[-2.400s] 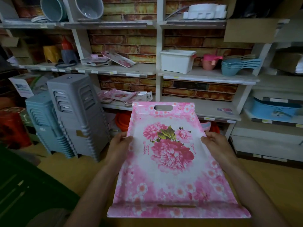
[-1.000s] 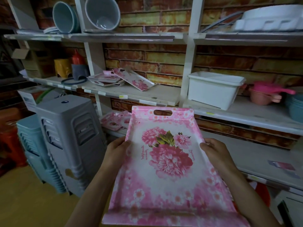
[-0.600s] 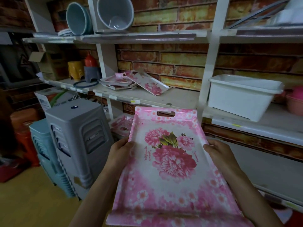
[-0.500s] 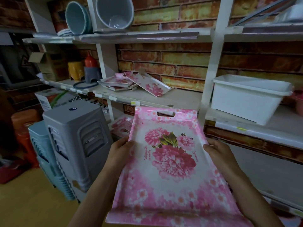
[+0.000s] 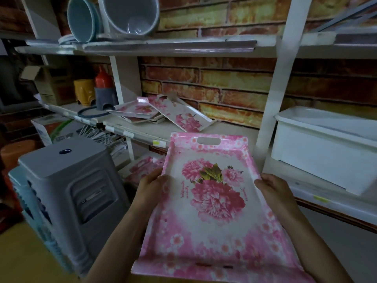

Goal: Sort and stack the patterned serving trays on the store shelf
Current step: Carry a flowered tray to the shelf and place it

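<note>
Evidently the step in hand is adding the pink floral tray (image 5: 214, 211) to the shelf (image 5: 146, 135). The left hand (image 5: 153, 184) grips its nine o'clock rim and the right hand (image 5: 273, 188) its three o'clock rim, thumbs curled over the top and the other fingers hidden beneath. A loose pile of matching trays (image 5: 138, 110) lies at eleven o'clock, with a tilted tray (image 5: 183, 116) leaning on it. The held tray should go in level, cut-out handle first, after the leaning one is squared.
</note>
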